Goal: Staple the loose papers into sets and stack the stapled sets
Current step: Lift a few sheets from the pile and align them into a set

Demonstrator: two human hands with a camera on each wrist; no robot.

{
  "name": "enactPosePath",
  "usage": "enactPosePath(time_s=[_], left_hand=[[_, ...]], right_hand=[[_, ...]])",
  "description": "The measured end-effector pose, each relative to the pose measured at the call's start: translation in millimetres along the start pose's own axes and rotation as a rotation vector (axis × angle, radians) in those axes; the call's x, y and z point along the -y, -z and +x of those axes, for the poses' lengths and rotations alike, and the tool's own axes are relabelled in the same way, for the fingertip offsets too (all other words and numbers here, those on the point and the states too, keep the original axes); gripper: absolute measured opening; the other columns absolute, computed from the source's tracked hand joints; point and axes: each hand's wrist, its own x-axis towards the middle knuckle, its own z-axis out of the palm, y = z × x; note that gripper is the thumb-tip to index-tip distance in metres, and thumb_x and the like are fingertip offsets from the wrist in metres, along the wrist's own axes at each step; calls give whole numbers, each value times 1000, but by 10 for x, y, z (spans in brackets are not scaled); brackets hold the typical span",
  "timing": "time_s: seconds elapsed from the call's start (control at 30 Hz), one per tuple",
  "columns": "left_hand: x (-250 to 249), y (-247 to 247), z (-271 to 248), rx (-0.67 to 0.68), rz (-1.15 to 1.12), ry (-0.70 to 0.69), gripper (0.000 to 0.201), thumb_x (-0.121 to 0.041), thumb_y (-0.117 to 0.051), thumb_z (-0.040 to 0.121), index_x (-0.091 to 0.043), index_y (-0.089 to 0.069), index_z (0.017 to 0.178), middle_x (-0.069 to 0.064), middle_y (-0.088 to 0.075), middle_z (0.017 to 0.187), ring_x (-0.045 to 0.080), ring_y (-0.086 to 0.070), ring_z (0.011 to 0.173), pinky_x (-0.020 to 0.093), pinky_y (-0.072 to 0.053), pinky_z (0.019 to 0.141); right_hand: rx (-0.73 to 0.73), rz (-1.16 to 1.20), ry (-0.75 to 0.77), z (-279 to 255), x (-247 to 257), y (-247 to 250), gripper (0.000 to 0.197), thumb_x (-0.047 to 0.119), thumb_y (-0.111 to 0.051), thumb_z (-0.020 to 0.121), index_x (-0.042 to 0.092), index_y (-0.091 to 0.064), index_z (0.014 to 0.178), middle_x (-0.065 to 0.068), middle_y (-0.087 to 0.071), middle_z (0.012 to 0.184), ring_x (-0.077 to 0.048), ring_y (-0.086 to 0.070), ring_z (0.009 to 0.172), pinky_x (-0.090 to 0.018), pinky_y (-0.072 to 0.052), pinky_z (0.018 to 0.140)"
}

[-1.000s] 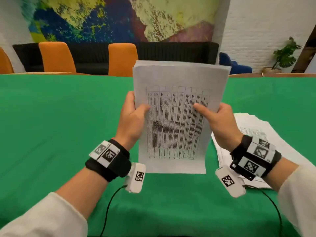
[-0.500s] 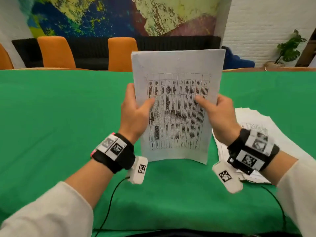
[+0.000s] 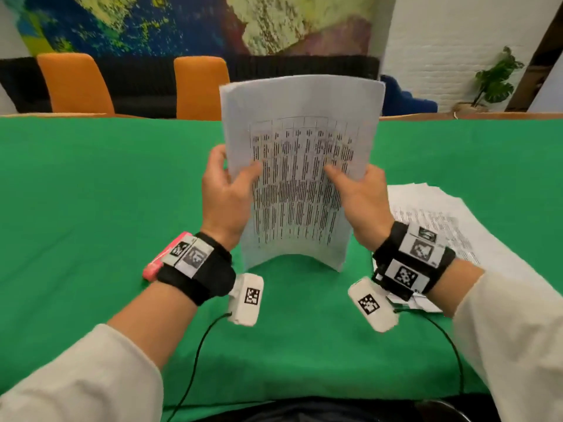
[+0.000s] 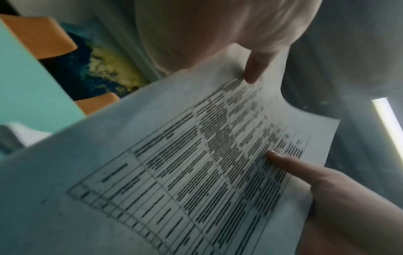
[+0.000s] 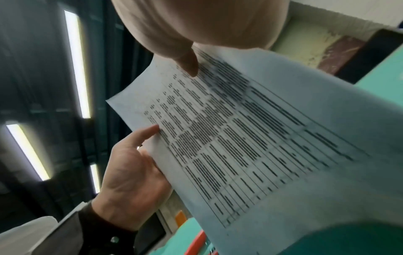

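Note:
A sheaf of printed papers point(image 3: 300, 178) with a table of text stands upright over the green table point(image 3: 91, 208), bowed so its bottom corners point down at the cloth. My left hand point(image 3: 227, 190) grips its left edge with the thumb on the front. My right hand point(image 3: 359, 193) grips the right edge the same way. The wrist views show the same sheaf point(image 4: 196, 172) point(image 5: 250, 138) with both thumbs on the print. A pink stapler point(image 3: 155, 266) lies on the cloth, half hidden behind my left wrist. A pile of loose papers point(image 3: 441, 220) lies to the right.
Two orange chairs point(image 3: 76, 83) point(image 3: 201, 86) stand past the table's far edge, before a black sofa. A potted plant point(image 3: 493, 80) is at the back right. Cables point(image 3: 195, 360) run from the wrist cameras over the cloth near me.
My hands have come closer together on the sheaf, which was flat and now bows. The pink stapler has come into sight behind my left wrist.

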Motion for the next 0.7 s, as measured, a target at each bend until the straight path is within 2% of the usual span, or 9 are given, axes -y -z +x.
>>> enactPosePath(time_s=[0.07,0.1,0.2,0.27,0.4,0.53,0.57,0.63,0.7], left_hand=[[16,-25,-14,8,36,37,42,-25,-70,84,-6,-67,121,10,-77,114,38,-71,108,62,-56,96],[-50,-64,28,6,72,20,39,-23,-69,86,-6,-70,121,7,-78,112,34,-72,106,59,-57,95],[-373,-185,255,5,120,-115,32,-17,-66,91,-10,-71,122,-1,-78,113,18,-74,106,46,-60,94],[-517,-216,386,11,103,-172,29,-14,-65,93,-10,-71,121,-2,-78,112,15,-74,105,42,-61,93],[-201,-144,268,-26,128,-71,24,-22,-70,90,-17,-75,113,-2,-79,108,20,-75,102,51,-60,92],[221,-56,-73,28,161,121,15,-14,-72,96,-17,-74,111,2,-78,103,17,-74,95,44,-62,87],[205,-61,-60,25,142,118,15,-12,-72,96,-18,-75,109,0,-79,101,17,-75,94,39,-62,86],[60,-85,58,8,107,69,17,-9,-72,95,-17,-75,109,-2,-79,103,15,-75,97,35,-60,88],[-138,-107,170,18,80,16,16,-9,-71,94,-15,-75,109,2,-79,106,20,-76,100,40,-61,92]], right_hand=[[-3,-31,-36,-25,-45,-42,14,12,-62,103,19,-74,107,-18,-76,108,-40,-68,103,-56,-57,90],[-8,-24,-23,16,-2,-63,17,11,-61,103,24,-73,103,-14,-77,108,-39,-69,104,-57,-56,94],[-38,30,74,223,264,-100,19,9,-61,103,24,-73,102,-4,-78,110,-27,-74,104,-52,-58,97],[-64,62,123,338,403,-102,17,9,-61,102,19,-73,109,-2,-77,113,-20,-74,105,-48,-59,97],[-50,19,73,186,198,-104,17,15,-61,103,28,-72,109,4,-77,112,-15,-73,104,-45,-59,97],[20,-111,-63,-53,-134,-74,14,18,-61,104,10,-72,109,-26,-72,109,-42,-66,98,-62,-54,91],[10,-81,-54,-34,-109,-60,12,16,-61,104,12,-73,107,-21,-74,106,-38,-69,96,-58,-56,89],[-4,11,-1,67,19,-31,14,13,-64,102,22,-73,106,4,-79,98,-14,-75,92,-34,-63,80],[-4,73,67,155,204,-15,19,10,-64,101,27,-74,103,14,-79,97,-6,-75,94,-21,-59,77]])
